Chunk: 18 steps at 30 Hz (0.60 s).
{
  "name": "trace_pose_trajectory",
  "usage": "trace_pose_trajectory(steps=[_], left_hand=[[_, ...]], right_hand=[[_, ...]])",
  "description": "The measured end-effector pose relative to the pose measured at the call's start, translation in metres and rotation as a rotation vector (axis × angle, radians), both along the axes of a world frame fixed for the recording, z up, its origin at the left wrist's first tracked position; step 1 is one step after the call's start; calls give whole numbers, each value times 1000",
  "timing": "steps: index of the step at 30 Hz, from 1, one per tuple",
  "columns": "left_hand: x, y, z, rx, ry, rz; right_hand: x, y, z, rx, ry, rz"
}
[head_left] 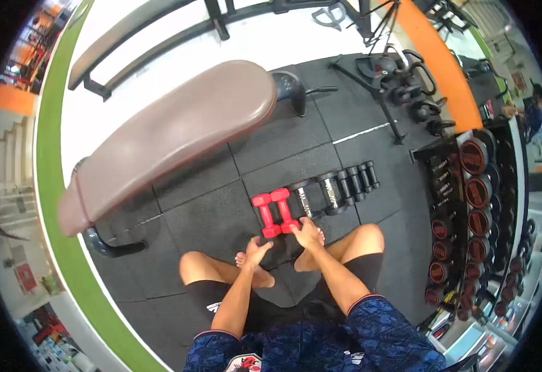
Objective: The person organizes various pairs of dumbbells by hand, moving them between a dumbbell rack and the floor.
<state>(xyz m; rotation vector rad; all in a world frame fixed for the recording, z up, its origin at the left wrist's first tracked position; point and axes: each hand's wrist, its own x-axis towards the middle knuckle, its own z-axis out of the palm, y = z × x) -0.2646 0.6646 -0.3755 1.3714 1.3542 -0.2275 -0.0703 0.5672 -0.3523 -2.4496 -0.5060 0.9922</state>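
Two red dumbbells lie side by side on the floor in front of me, the left red dumbbell [266,215] and the right red dumbbell [284,211]. My left hand [257,251] is just short of the left one's near end, thumb and fingers apart, with nothing in it. At the near end of the right red dumbbell is my right hand [307,234], its fingers spread and the thumb side against or very close to the weight. To the right, a silver-handled dumbbell [304,201], a larger silver-handled one [331,193] and several small black dumbbells [355,183] continue the row.
A brown padded bench [178,127] stretches across the upper left. Kettlebells [423,110] stand at the upper right, beside a rack of dumbbells [479,191] along the right. My bent legs [364,245] flank the hands on the black floor tiles [203,211].
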Motion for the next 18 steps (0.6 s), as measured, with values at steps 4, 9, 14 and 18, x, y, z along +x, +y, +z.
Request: trace_pose_trajectory(steps=[4,9,14,18], left_hand=[[-42,-10,139,-507,-433,246],[-17,-1,332,-682,-559,317],[16,2,401,-561,-485,54],[40,-16,421,-535,-467,-153]], right_hand=[[17,-50,124,216,-53,-342],[44,-126,272,276,18,-482],[35,-208,338,292,103,-548],[4,-261,370,193,258,-733]])
